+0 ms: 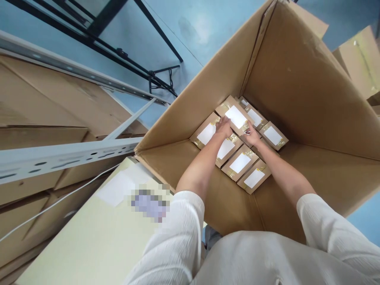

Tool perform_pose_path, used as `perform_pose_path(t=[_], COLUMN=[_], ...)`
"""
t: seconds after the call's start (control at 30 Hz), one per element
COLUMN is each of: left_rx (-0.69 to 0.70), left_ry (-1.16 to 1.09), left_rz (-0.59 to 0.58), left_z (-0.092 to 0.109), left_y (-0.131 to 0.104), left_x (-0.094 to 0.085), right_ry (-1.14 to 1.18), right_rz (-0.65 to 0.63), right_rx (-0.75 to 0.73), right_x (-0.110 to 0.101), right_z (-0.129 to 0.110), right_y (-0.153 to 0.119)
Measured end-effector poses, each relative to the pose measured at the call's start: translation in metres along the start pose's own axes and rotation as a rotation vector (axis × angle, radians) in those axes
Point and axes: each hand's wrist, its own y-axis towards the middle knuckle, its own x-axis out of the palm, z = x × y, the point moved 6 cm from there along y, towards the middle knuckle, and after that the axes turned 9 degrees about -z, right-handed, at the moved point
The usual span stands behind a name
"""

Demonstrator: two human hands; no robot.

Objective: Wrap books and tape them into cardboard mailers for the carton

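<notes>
Both arms reach down into a large open cardboard box (320,79). Near its far corner, a small carton (235,115) with a white label sits between my hands, a little higher than the cartons around it. My left hand (224,126) grips its near left end, fingers bent over the edge. At the opposite end my right hand (251,134) holds the near right corner, thumb and fingers against the side. Several similar labelled cartons (240,163) lie in rows on the big box's bottom, some partly hidden by my hands.
Left of the box stands a pale yellow table (89,241) with a white paper (117,188) and a blurred-out object (151,205). A white metal rack (68,156) holds large cartons (35,99). Black metal frames (118,49) stand beyond; more cardboard boxes (360,61) are at the right.
</notes>
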Motion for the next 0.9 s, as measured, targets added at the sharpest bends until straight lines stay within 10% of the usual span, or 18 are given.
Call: perform_pose_path(t=[0.43,0.9], left_rx=[-0.042,0.084], left_ry=[0.064,0.123], left_rz=[-0.067,-0.089], left_z=[0.03,0.106], left_y=[-0.041,-0.175], left_x=[0.009,-0.043], right_ry=[-0.055,0.012], right_rz=[-0.14,0.136], right_rx=[0.086,0.065], right_x=[-0.008,-0.064], right_z=[-0.012,-0.105], right_y=[-0.031,-0.155])
